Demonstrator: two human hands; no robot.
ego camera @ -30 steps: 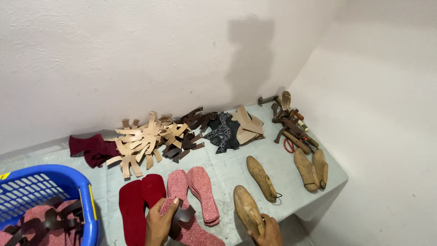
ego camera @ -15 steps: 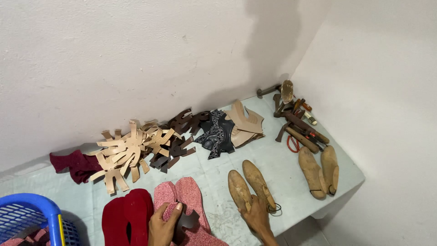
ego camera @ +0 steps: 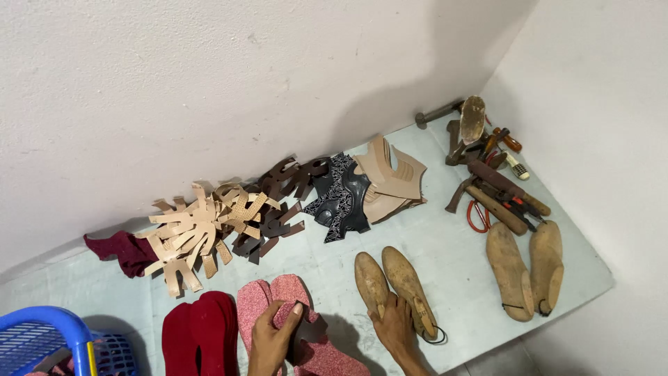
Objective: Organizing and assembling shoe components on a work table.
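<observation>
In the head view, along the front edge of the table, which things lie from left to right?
Blue basket → red insoles → pink insoles with the left hand → wooden lasts under the right hand → second pair of lasts.

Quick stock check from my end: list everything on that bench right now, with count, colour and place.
wooden shoe lasts: two, tan, front centre, under the right hand
second pair of lasts: two, tan, right end
pink insoles: two, front, under the left hand
red insoles: two, dark red, left of the pink pair
dark heel piece: one, in the left hand
tan leather cut-outs: a pile, by the wall
dark brown cut-outs: a pile, middle
black patterned upper: one
beige uppers: a stack
hand tools: a heap, far right corner
maroon cloth: one, left
blue basket: one, lower left
left hand: grips the heel piece
right hand: rests on the lasts
</observation>
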